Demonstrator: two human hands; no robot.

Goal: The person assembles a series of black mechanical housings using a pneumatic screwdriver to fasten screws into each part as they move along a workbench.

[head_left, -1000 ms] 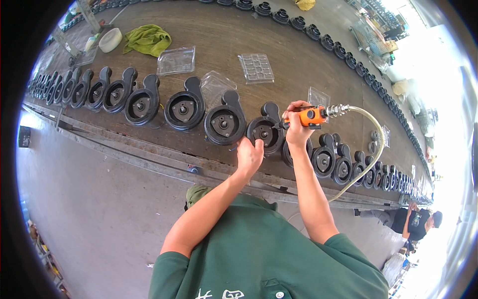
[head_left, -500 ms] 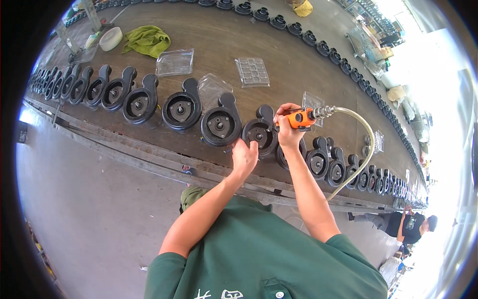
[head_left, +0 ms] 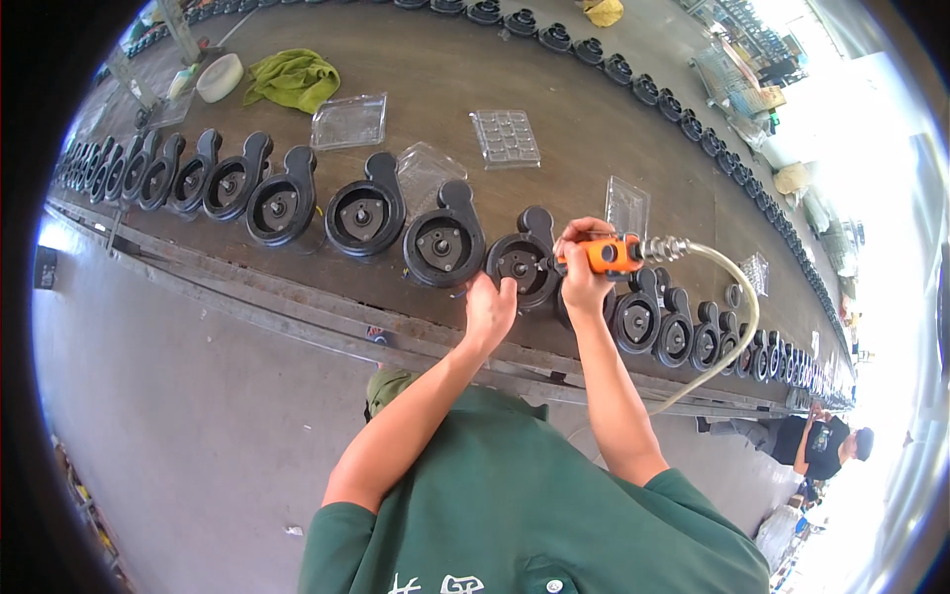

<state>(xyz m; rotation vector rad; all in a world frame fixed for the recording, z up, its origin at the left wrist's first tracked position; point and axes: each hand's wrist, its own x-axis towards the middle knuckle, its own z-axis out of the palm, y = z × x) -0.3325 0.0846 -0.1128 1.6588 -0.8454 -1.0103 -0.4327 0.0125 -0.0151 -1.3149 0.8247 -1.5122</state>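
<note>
My right hand point(head_left: 586, 275) is closed around an orange air screwdriver point(head_left: 616, 255), whose metal fitting runs into a pale hose point(head_left: 750, 297). The tool lies nearly level, its working end toward a black round housing point(head_left: 522, 269) with a metal hub in its middle; whether the tip touches a screw is too small to tell. At that housing's front left rim is my left hand point(head_left: 491, 312), thumb up and fingers curled against the edge, partly hidden. A neighbouring black housing point(head_left: 442, 247) with a shaft and a plate stands just left of this hand.
Similar housings point(head_left: 363, 218) line the bench's near edge on both sides, and another row point(head_left: 589, 49) curves along the far side. Clear plastic trays point(head_left: 507, 139), a green cloth point(head_left: 293, 79) and a white bowl point(head_left: 220, 77) lie behind. Another person point(head_left: 821, 445) stands far right.
My right hand and the air screwdriver have come down and a little to the right. My left hand stays at the same housing. The whole view has shifted slightly.
</note>
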